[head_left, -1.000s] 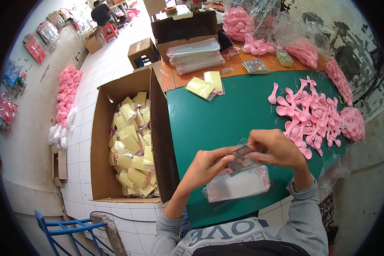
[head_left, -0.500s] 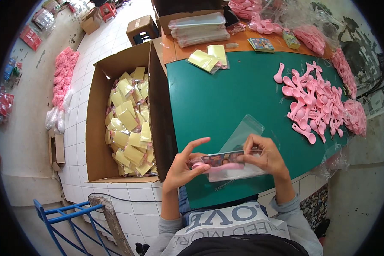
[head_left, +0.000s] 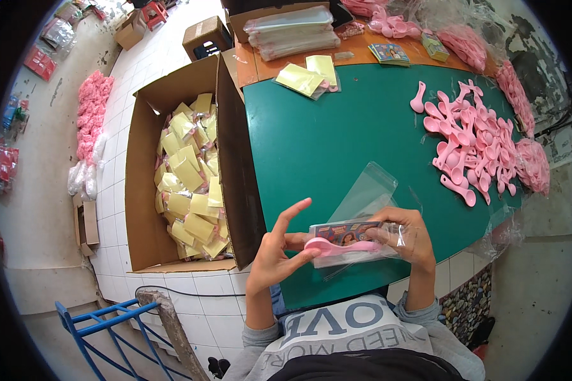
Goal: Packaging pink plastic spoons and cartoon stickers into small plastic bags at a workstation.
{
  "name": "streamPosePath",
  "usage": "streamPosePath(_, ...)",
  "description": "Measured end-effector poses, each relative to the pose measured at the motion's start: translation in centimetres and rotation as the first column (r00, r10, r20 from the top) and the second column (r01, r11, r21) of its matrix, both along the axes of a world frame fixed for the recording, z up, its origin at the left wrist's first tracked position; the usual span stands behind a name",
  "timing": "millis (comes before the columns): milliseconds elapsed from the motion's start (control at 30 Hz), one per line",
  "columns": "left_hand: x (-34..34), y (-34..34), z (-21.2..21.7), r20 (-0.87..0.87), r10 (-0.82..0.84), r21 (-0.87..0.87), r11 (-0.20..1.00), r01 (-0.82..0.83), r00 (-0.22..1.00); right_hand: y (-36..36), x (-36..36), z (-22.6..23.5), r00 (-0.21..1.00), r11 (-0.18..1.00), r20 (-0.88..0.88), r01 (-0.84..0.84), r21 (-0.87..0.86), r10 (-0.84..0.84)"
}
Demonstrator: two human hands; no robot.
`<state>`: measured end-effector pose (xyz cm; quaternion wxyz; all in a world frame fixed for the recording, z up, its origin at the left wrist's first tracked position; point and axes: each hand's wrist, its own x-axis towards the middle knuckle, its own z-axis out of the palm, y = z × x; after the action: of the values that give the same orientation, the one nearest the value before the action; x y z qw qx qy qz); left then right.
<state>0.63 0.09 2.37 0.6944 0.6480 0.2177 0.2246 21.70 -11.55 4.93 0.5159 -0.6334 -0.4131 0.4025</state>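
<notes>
My left hand (head_left: 274, 253) pinches the handle end of a pink plastic spoon (head_left: 340, 247) over the near edge of the green table (head_left: 337, 149). My right hand (head_left: 410, 236) grips a clear plastic bag (head_left: 362, 202) with a printed card (head_left: 344, 233) inside; the spoon lies partly in the bag under the card. The bag's open flap stands up toward the table's middle. A heap of pink spoons (head_left: 473, 149) lies at the right side of the table, a forearm's length from my right hand.
An open cardboard box (head_left: 147, 184) full of yellow packets (head_left: 187, 184) stands on the tiled floor at the left. Loose yellow packets (head_left: 308, 73), a stack of clear bags (head_left: 292, 30) and printed cards (head_left: 389, 54) lie at the far end. A blue frame (head_left: 105, 324) sits near left.
The bag has come up from lying flat on the table into both hands. The pink spoon and printed card have slid into it, and the hands have drawn closer to my body.
</notes>
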Motion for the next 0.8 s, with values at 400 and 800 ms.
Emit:
streamPosePath(400,2.9,-3.9,-1.0,0.030,0.098,-0.373,0.924,-0.079,0.995,1.7,-1.9,-0.3,0.623,0.981,0.764,0.032,0.191,-0.169)
streamPosePath(800,0.0,-3.1,0.1,-0.188,0.026,-0.345,0.934,-0.091,0.982,1.2,-3.3,-0.7,0.582,0.956,0.775,-0.280,-0.091,0.244)
